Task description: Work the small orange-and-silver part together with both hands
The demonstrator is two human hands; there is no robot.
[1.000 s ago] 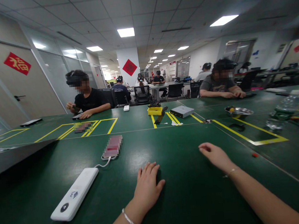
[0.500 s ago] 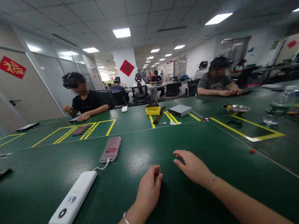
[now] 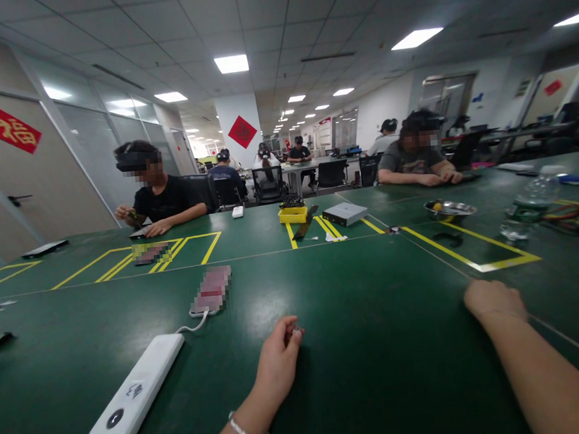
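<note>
My left hand (image 3: 277, 364) rests on the green table (image 3: 380, 343) near the middle. Its thumb and fingers are pinched on a small dark-red piece (image 3: 294, 326) at the fingertips. My right hand (image 3: 491, 298) lies far to the right, knuckles up, by a seam in the table. Its fingers curl down out of sight, so I cannot see whether it holds anything. A small red piece that lay there earlier does not show.
A white power bank (image 3: 135, 389) lies left of my left hand, cabled to a phone (image 3: 211, 290). Farther off are a yellow tray (image 3: 293, 215), a grey box (image 3: 345, 213), a metal bowl (image 3: 449, 210) and a water bottle (image 3: 528, 198). Other people sit opposite.
My left hand went from flat to pinched on a small piece. My right hand swung in towards it, then out to the right onto the spot of the small red piece.
</note>
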